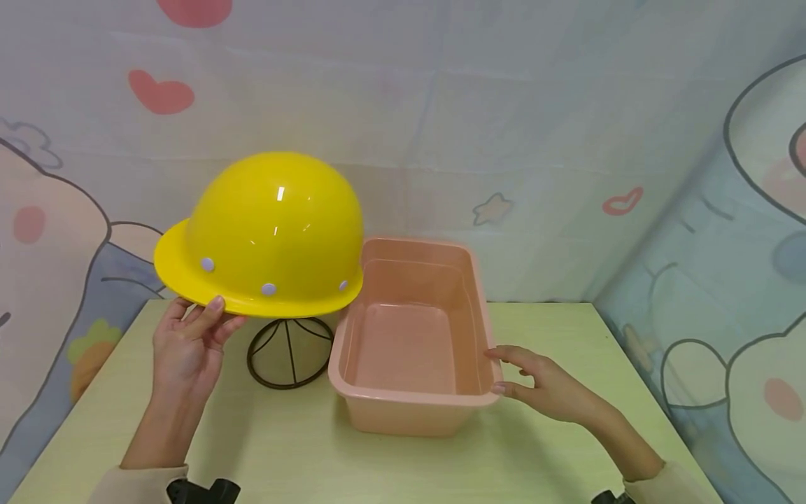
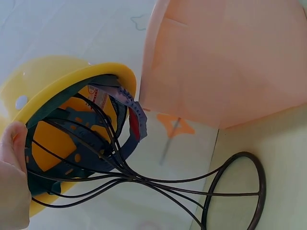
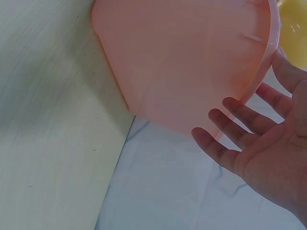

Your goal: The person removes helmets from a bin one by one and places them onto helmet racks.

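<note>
A yellow hard hat (image 1: 277, 231) sits over a black wire stand (image 1: 290, 354), its brim tipped slightly. My left hand (image 1: 192, 346) grips the brim at the lower left. In the left wrist view, the stand's thin wires (image 2: 129, 178) run up inside the hat's dark harness (image 2: 86, 127). A pink plastic basin (image 1: 403, 400) stands upright just right of the stand. On its right rim rest the fingertips of my right hand (image 1: 548, 385). The right wrist view shows that hand's fingers (image 3: 249, 117) spread and fairly straight along the basin's outside, with the thumb at the rim.
Everything stands on a pale wooden table (image 1: 541, 448). Behind it hangs a light cloth backdrop (image 1: 535, 140) with printed hearts and a star, close to the table's back edge. Printed cartoon panels (image 1: 743, 336) flank both sides.
</note>
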Motion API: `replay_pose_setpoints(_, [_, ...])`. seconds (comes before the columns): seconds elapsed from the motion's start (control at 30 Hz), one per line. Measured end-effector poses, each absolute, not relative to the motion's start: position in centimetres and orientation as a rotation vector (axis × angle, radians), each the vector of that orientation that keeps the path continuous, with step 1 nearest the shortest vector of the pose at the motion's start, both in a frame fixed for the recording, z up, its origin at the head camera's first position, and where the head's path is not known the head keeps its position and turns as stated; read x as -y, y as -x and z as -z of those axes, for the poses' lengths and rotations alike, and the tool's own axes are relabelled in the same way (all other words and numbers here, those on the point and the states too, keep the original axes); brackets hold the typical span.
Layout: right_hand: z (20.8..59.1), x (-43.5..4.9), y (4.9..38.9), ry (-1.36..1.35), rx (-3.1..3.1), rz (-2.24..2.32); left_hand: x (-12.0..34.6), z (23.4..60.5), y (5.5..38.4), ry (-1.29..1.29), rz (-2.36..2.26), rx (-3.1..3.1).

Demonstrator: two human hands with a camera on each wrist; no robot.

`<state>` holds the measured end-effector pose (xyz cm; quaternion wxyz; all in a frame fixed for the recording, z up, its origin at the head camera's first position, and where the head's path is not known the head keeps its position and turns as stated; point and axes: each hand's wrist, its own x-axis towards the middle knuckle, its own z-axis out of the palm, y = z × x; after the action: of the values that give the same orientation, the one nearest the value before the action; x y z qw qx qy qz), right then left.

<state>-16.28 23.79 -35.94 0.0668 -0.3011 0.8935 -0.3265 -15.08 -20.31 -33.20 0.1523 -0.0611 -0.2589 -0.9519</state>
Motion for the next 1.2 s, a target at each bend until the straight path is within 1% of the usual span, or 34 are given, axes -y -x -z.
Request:
replay_pose_setpoints(0.63, [36.17, -24.00, 16.26, 0.893, -2.706, 0.972, 20.11, 33.67, 15.06, 0.153, 2.719, 0.782])
replay_pose_setpoints(1.2, [36.34, -23.93, 16.45, 0.883, -2.704, 0.983, 20.90, 34.16, 14.95, 0.126, 2.752, 0.786])
